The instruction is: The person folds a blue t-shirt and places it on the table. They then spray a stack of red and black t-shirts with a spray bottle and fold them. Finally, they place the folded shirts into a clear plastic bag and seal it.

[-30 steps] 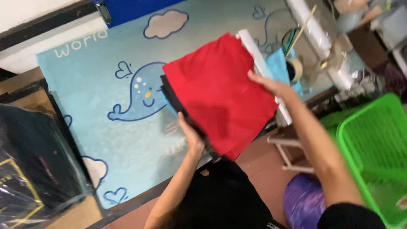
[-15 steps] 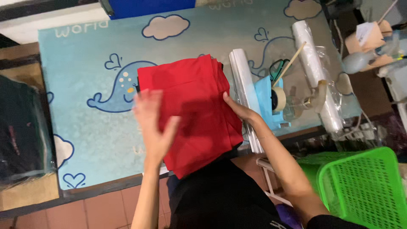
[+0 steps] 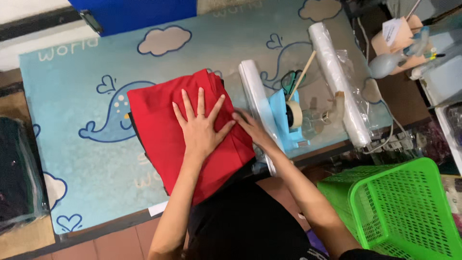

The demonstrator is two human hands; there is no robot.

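While the left hand lies flat with fingers spread on the folded red garment, gripping nothing, the right hand rests open-fingered at its edge, where soft, light, floppy cloth likely lifts best.

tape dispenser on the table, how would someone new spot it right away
Find the light blue whale-print mat covering the table. Right of the red folded garment, between two clear plastic rolls, sits the tape dispenser. It alone is solid blue plastic carrying a beige tape ring.
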